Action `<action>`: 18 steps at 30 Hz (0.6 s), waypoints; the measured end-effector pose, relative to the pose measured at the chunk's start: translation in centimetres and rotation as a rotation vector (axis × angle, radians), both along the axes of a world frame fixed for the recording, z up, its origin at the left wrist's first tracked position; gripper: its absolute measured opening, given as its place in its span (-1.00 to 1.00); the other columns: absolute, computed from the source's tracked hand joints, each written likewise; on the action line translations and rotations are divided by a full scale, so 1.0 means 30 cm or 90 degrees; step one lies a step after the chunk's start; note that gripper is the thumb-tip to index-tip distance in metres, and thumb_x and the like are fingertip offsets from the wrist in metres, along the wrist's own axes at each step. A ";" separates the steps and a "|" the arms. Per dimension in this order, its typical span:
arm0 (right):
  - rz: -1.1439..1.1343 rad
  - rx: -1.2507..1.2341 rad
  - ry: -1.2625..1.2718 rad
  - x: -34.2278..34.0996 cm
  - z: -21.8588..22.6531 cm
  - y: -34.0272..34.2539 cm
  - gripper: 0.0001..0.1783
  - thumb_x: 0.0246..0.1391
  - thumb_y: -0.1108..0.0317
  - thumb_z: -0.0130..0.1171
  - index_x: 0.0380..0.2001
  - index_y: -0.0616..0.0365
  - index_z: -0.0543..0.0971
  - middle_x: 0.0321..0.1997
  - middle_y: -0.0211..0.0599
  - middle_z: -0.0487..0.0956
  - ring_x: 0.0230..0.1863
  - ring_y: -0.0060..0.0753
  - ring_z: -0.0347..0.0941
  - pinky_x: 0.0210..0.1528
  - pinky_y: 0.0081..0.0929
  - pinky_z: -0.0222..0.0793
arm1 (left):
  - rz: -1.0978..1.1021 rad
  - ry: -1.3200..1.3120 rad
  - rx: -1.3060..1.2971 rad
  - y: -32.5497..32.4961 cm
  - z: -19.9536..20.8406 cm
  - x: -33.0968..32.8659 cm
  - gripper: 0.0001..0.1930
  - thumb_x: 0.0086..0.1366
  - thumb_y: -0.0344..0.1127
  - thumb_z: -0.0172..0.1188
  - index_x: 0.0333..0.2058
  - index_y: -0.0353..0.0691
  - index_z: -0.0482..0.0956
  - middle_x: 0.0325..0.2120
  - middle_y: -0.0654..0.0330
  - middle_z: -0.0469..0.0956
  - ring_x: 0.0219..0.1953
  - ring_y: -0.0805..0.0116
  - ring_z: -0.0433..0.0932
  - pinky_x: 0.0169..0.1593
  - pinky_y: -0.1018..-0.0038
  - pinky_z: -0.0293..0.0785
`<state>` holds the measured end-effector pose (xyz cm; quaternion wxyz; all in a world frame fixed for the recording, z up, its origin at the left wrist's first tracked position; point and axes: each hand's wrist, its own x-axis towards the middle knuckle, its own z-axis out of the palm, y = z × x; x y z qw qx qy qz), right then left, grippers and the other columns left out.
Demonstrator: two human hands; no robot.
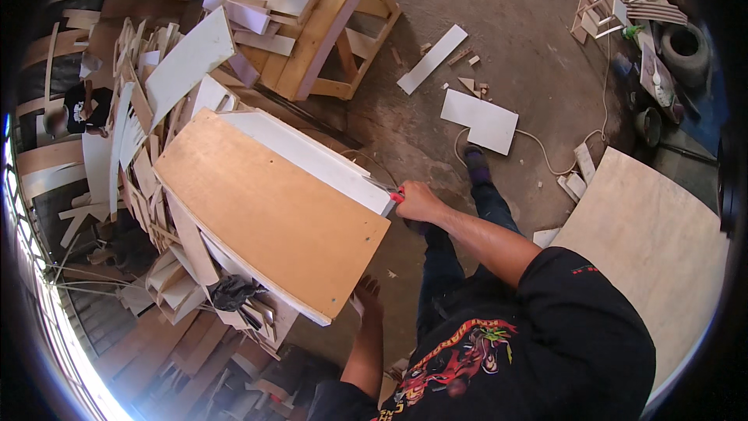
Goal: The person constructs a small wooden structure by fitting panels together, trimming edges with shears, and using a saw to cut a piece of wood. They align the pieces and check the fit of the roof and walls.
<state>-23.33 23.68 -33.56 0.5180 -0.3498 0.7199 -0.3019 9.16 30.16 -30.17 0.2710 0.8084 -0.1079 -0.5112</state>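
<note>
A large tan plywood board [265,210] lies tilted on top of a stack of white boards [312,157]. My left hand [366,294] grips the board's lower right corner from underneath. At the board's right edge, my right hand [419,203] is shut on a small red-handled tool [396,196] whose tip sits against the white board's edge. My right forearm runs back to my black printed shirt [538,343].
A heap of wood offcuts [136,132] lies to the left. A curved wooden frame [327,23] stands behind. White panels [479,118] and a cable [545,157] lie on the concrete floor. A big plywood sheet [650,249] is at right, and a tyre [686,47] is far right.
</note>
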 end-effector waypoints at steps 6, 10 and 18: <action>0.057 0.087 -0.045 -0.013 0.031 -0.075 -0.57 -0.06 0.24 0.29 -0.23 0.43 0.60 -0.18 0.34 0.63 -0.03 0.25 0.59 0.00 -0.03 0.50 | -0.026 -0.231 -0.132 0.088 0.215 0.142 -0.67 0.43 -0.03 0.05 -0.15 -0.18 0.56 -0.43 0.16 0.56 -0.49 0.37 0.51 -0.45 0.49 0.38; 0.144 0.092 -0.022 -0.024 0.011 -0.102 -0.58 -0.05 0.27 0.27 -0.20 0.42 0.59 -0.16 0.34 0.63 -0.01 0.27 0.58 0.01 0.01 0.50 | -0.037 -0.356 -0.317 -0.061 0.347 0.323 -0.74 0.38 -0.15 0.04 -0.32 -0.21 0.56 -0.41 0.20 0.48 -0.39 0.32 0.44 -0.32 0.36 0.38; 0.205 0.081 0.045 -0.036 0.035 -0.099 -0.50 -0.06 0.41 0.20 -0.04 0.49 0.46 -0.03 0.33 0.58 0.10 0.31 0.51 0.10 -0.01 0.47 | -0.216 -0.286 -0.538 -1.040 0.698 0.083 -0.56 0.53 -0.12 -0.04 0.24 -0.25 0.37 0.15 0.06 0.44 0.23 0.24 0.38 0.24 0.28 0.35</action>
